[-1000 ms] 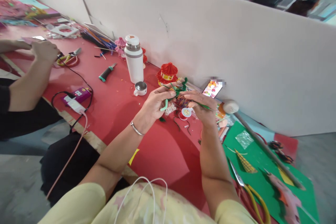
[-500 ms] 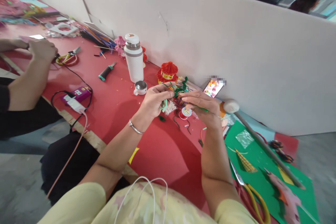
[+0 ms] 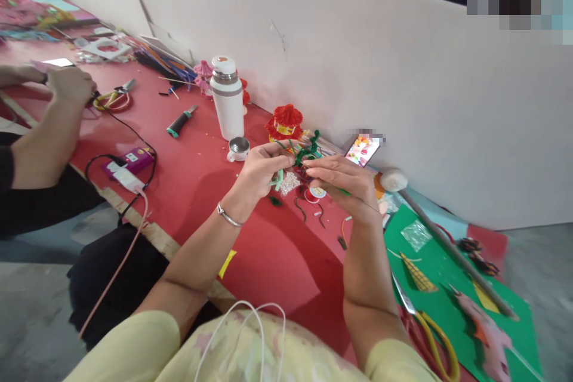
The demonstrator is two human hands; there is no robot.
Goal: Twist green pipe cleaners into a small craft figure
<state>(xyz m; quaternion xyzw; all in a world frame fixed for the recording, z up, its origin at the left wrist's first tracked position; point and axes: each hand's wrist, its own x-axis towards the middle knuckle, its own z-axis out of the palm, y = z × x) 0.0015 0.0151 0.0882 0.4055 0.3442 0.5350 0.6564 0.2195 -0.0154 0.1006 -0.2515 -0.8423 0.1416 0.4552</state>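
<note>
My left hand (image 3: 259, 170) pinches a dark green fuzzy pipe cleaner piece (image 3: 314, 140) between thumb and fingers, its curled end standing up. A light green strip (image 3: 280, 179) hangs below the same hand. Close on the right, my right hand (image 3: 347, 182) has its fingers pressed together at the piece's near side. A bit of green stem (image 3: 344, 192) shows under its palm; the fingertips partly hide the grip. Below the hands lie a pack of pearly beads (image 3: 290, 183) and a spool of red thread (image 3: 314, 194).
A white thermos (image 3: 227, 104), its metal cup (image 3: 239, 148) and a red fuzzy ornament (image 3: 286, 119) stand behind. A phone (image 3: 363, 149) leans by the partition. Scissors (image 3: 432, 337) and a pink glue gun (image 3: 483, 334) lie right. A co-worker's hand (image 3: 71, 83) is at left.
My right fingers have shifted slightly at the green piece, and a thin strand now shows by the right wrist. My left hand keeps its pinch. The view has moved a little.
</note>
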